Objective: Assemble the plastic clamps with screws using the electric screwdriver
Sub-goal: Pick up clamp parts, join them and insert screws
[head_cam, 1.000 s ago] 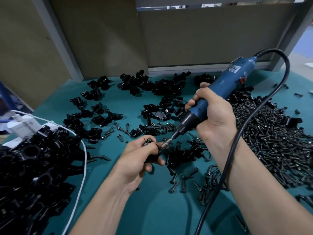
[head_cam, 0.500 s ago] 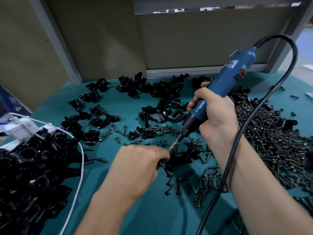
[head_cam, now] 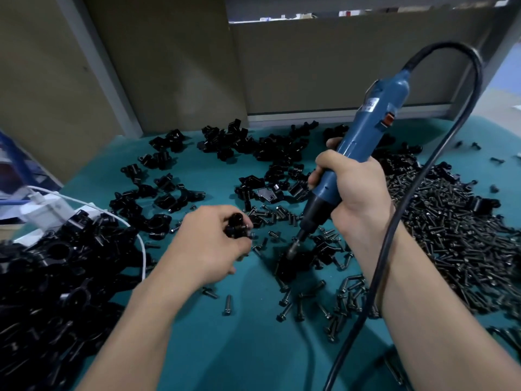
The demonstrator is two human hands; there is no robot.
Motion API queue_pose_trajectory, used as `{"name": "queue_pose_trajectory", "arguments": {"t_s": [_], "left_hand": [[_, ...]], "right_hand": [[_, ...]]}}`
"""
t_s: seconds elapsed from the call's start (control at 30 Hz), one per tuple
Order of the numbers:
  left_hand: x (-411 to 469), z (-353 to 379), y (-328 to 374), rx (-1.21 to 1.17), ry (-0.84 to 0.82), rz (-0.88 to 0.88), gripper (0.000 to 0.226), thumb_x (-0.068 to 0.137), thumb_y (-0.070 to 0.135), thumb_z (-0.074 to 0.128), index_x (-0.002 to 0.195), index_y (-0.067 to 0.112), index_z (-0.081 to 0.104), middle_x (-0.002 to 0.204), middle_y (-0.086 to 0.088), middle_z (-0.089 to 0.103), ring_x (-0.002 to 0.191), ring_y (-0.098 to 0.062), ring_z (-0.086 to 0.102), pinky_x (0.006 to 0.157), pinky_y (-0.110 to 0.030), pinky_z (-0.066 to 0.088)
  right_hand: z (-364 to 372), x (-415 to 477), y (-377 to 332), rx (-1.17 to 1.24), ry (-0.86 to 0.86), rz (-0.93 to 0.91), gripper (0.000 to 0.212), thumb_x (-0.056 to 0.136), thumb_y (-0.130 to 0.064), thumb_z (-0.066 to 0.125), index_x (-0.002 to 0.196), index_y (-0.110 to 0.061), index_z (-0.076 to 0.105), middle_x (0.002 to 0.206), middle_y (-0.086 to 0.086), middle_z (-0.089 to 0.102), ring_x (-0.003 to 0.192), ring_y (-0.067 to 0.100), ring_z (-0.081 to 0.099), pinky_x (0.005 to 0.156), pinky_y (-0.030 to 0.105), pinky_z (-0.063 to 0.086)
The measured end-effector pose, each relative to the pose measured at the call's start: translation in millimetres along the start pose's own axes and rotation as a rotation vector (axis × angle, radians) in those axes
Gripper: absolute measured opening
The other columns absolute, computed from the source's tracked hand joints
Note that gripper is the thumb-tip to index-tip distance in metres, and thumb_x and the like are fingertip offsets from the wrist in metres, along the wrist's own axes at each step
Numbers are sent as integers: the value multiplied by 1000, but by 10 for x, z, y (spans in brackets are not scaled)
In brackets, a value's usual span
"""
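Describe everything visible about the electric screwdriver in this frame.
The screwdriver has a blue plastic-looking body with a white label and orange-red switch, a black nose and a thin metal bit. It tilts, bit pointing down at a black clamp on the table; contact is unclear. The right hand grips its lower body. A black cable loops from its top.

Light: moderate, cool, mostly overhead. My forearms throw soft, diffuse shadows on the teal-covered table [head_cam: 214, 170], darkest at the near edge. Small glints on the heap of dark metal screws [head_cam: 451, 227]. The pile of black plastic clamps [head_cam: 56, 292] on the left sinks to near-black with little detail. White charger block [head_cam: 48, 207] soft and smeared. Wide-angle bowing of the grey metal frame post [head_cam: 98, 66]. Pale overexposed patch at the right edge.
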State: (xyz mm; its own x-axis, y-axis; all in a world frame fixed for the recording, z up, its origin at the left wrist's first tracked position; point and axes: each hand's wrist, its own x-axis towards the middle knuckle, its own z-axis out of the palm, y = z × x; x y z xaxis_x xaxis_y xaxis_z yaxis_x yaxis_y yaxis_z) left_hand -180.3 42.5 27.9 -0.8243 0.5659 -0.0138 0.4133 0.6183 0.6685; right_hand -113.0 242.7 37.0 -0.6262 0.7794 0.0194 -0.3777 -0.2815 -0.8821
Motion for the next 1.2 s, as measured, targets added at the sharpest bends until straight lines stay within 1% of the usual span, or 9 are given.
{"name": "queue_pose_trajectory", "arguments": {"t_s": [0.13,0.23,0.33,0.5,0.63,0.83,1.0,1.1,1.2], "left_hand": [[32,-38,-95,-188,-115,-99,33,84,7,80,101,30,62,83,5,77,63,-23,75,59,-42,64],[17,-71,-118,-113,-171,-68,30,79,5,84,81,32,71,86,12,76,67,-18,74,57,-26,59],[48,-96,-153,19,-77,-73,32,77,13,89,76,38,69,79,19,72,67,-12,73,62,-22,57],[64,-98,-148,-116,59,-91,30,76,15,90,74,39,72,76,15,75,59,-13,72,48,-19,53],[68,-44,-143,-179,63,-83,33,76,11,88,73,42,76,76,14,76,54,-6,69,48,-14,54],[80,80,-215,-276,-94,-108,34,76,0,87,84,33,82,84,7,79,63,-14,73,50,-23,54],[121,142,-270,-361,60,-123,38,75,-2,86,84,35,82,84,6,79,57,-9,70,50,-32,60],[124,167,-267,-370,158,-49,37,74,4,85,85,39,81,81,13,78,60,1,69,50,-15,53],[76,292,-226,-575,119,-10,45,74,-5,83,85,38,81,85,6,80,64,-9,73,56,-25,59]], "right_hand": [[-2,-4,2,-8,-2,3,27,81,8,67,97,-14,61,68,1,61,53,22,59,58,34,55],[6,-13,3,3,1,8,27,81,9,67,97,-13,61,69,2,61,53,21,59,58,34,56],[12,-20,13,2,2,9,28,81,9,67,97,-12,61,66,1,61,53,22,58,59,34,55],[25,-31,29,-12,0,9,27,81,10,67,97,-11,60,68,2,60,52,21,57,58,34,55],[35,-31,42,-23,-2,10,27,81,10,66,97,-11,60,68,2,60,51,22,57,57,34,55],[34,-45,66,-18,11,40,27,81,11,66,97,-11,60,72,5,60,52,20,57,58,34,55],[28,-28,91,-29,8,84,27,81,10,66,96,-11,61,70,3,62,51,19,58,61,36,56],[21,-17,67,-122,-36,174,21,83,5,69,95,-10,60,63,3,62,50,21,59,56,33,55],[-43,29,-6,-339,-160,331,22,89,-13,71,105,-7,57,63,8,64,54,24,62,59,35,56]]}}
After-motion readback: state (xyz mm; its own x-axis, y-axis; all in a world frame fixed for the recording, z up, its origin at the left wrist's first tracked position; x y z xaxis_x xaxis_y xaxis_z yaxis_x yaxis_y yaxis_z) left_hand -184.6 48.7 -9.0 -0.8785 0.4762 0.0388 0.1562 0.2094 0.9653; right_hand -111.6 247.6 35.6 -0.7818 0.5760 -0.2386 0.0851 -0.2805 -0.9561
